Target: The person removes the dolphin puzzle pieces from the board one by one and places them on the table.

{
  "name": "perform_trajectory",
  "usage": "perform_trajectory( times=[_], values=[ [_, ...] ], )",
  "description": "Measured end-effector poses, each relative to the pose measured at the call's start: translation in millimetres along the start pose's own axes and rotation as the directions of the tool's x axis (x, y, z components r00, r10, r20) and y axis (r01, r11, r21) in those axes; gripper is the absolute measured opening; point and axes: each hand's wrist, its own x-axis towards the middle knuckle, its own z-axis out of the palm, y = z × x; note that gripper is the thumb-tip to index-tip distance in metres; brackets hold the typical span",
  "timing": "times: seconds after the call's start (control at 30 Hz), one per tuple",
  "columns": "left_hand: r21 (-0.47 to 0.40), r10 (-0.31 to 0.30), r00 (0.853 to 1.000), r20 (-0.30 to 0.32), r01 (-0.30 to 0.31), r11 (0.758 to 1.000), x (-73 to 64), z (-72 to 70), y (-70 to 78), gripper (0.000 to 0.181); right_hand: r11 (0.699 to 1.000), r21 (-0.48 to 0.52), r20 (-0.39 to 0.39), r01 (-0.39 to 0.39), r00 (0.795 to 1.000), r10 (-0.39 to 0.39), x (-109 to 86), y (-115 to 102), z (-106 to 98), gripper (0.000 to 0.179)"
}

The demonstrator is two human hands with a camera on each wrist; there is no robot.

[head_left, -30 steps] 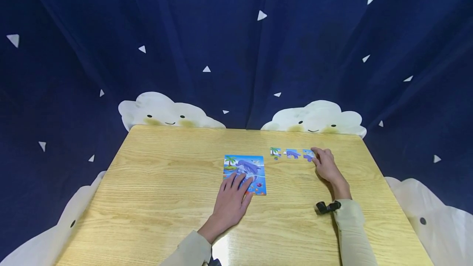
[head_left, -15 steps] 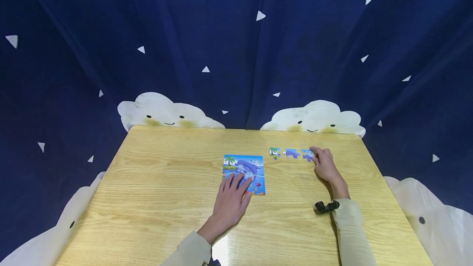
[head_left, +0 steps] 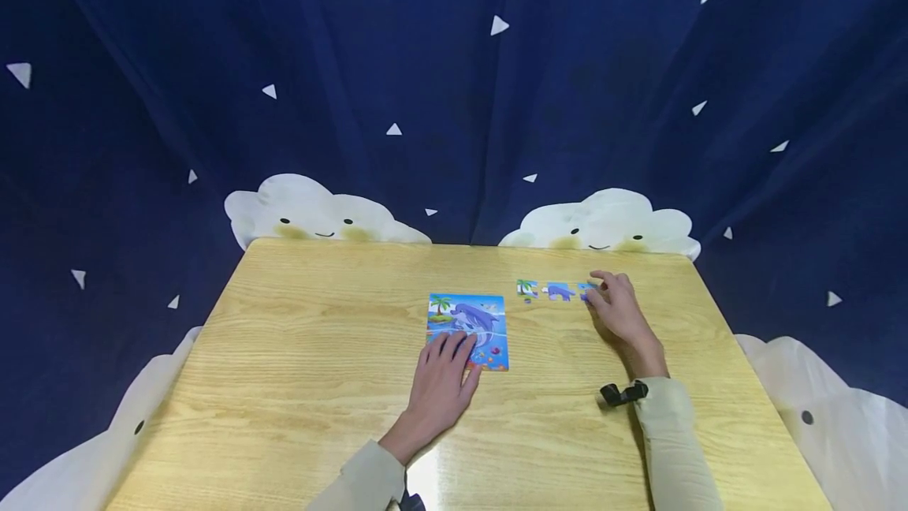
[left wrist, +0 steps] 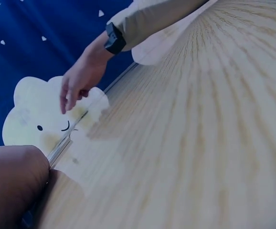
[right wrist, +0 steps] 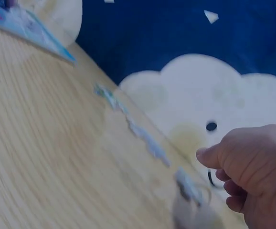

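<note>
A square dolphin picture (head_left: 482, 320) lies flat at the middle of the table, and my left hand (head_left: 441, 389) rests on its lower left part with fingers extended. To its right, three jigsaw pieces sit in a row: a palm-tree piece (head_left: 526, 288), a dolphin piece (head_left: 560, 291) and a third piece (head_left: 586, 291), partly hidden by my right hand (head_left: 621, 314). Thumb and index finger of that hand stand apart over the third piece. In the right wrist view, the hand (right wrist: 255, 174) hovers above this piece (right wrist: 188, 186) with nothing between its fingers.
The pale wooden table (head_left: 312, 353) ends at a dark blue curtain (head_left: 454, 85) printed with white triangles and smiling clouds. Each wrist wears a black strap-on camera; the right one (head_left: 624, 394) sits beside the beige sleeve (head_left: 670, 432).
My right hand has let go of the third jigsaw piece, its thumb and index finger spreading apart and lifting. The left hand stays on the picture, and the pieces keep their row.
</note>
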Motion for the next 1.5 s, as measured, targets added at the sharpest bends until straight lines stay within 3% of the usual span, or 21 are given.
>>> perform_trajectory(
  times=[0.23,0.43,0.6,0.73,0.8,1.0,1.27,1.5],
  values=[
    [-0.019,-0.019,1.000,-0.018,0.019,1.000,-2.3,-3.1,1.8,0.044,0.987,0.046,-0.058,0.156,0.987,-0.153,4.2,-39.3,19.2,0.034],
    [-0.035,-0.062,0.997,-0.046,0.060,0.998,-3.3,-4.0,4.9,0.044,0.950,0.137,0.010,0.281,0.959,-0.285,0.9,-82.3,57.1,0.026],
    [-0.036,-0.060,0.994,-0.093,0.057,0.998,-3.5,-4.7,6.4,0.040,0.912,0.198,0.112,0.358,0.917,-0.384,-7.0,-123.3,90.5,0.025],
    [-0.020,-0.042,0.991,-0.124,0.039,0.999,-4.0,-4.5,6.4,0.036,0.886,0.204,0.169,0.416,0.877,-0.451,-7.8,-144.0,113.2,0.027],
    [0.001,-0.036,0.991,-0.128,0.036,0.999,-4.4,-4.3,6.3,0.034,0.881,0.195,0.184,0.431,0.867,-0.464,-6.2,-148.5,122.8,0.029],
    [0.078,-0.014,0.994,-0.106,0.022,0.997,-12.2,-4.6,7.7,0.034,0.898,0.122,0.248,0.422,0.863,-0.439,-6.2,-147.8,142.2,0.033],
    [0.008,-0.053,0.993,-0.107,0.054,0.999,-17.3,-7.9,7.7,0.034,0.878,0.040,0.277,0.477,0.839,-0.468,-4.9,-151.0,148.1,0.039],
    [0.044,-0.037,0.992,-0.125,0.043,0.998,-18.8,-6.6,8.5,0.032,0.894,0.046,0.260,0.446,0.858,-0.442,-7.5,-148.8,151.4,0.035]
  ],
)
